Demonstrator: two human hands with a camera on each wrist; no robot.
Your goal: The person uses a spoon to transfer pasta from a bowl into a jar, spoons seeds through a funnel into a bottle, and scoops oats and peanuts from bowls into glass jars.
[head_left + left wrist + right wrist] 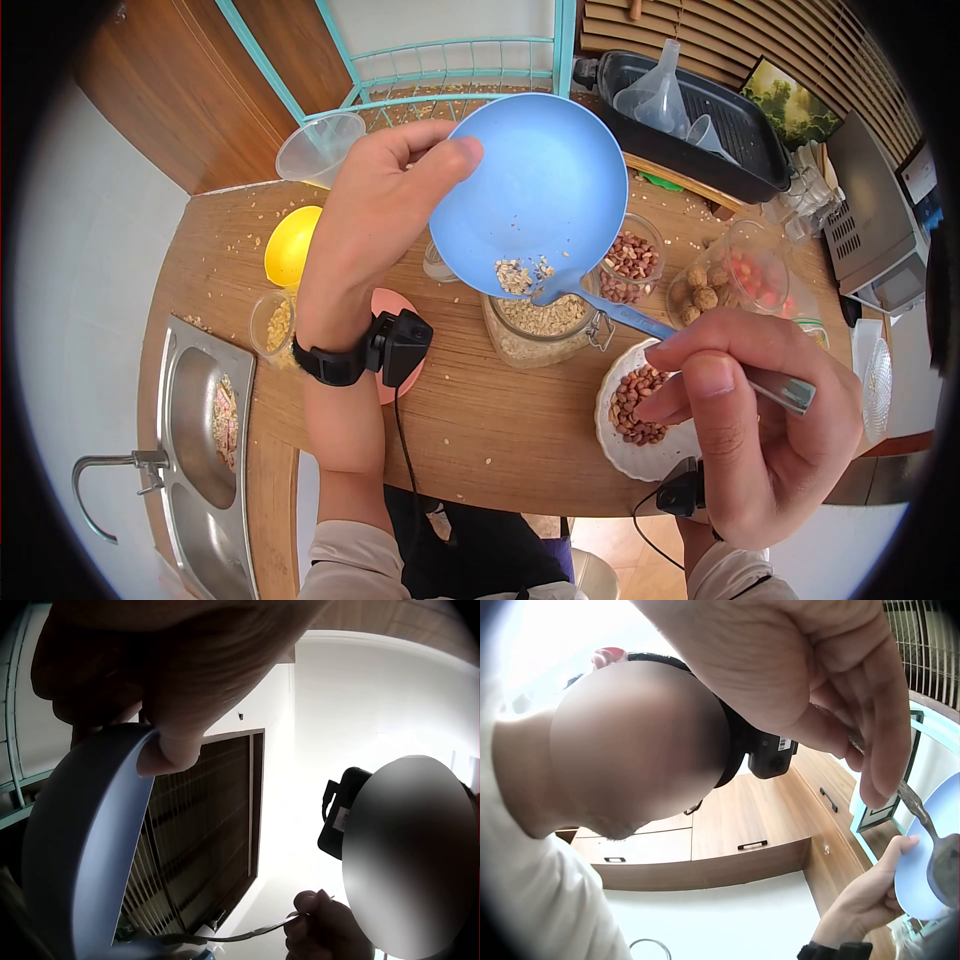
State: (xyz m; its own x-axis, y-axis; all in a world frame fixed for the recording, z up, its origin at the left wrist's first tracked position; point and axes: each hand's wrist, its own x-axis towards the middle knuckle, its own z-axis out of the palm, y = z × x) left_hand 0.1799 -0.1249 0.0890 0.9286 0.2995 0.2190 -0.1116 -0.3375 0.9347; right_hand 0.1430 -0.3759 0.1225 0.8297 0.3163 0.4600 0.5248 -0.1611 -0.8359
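Note:
My left hand [365, 215] grips the rim of a shallow blue bowl [530, 180], thumb on its inner side. The bowl is tilted with its inside facing me, and a small heap of oat flakes [513, 276] lies at its lower edge. Below that edge stands a glass jar [525, 348] filled with oats, its mouth partly hidden by the bowl. In my right hand [775, 420] a metal spoon [632, 318] is pinched by the handle. The spoon's head is at the bowl's lower edge, beside the flakes; the right wrist view shows the spoon [919, 806] across the bowl [911, 877].
A white fluted bowl [612, 448] of peanuts sits right of the jar, with a glass bowl [655, 240] of peanuts behind. Walnuts [705, 288] fill a clear container. A pink plate [405, 375], yellow bowl [290, 245] and sink [195, 420] are left; a black grill pan [740, 135] stands behind.

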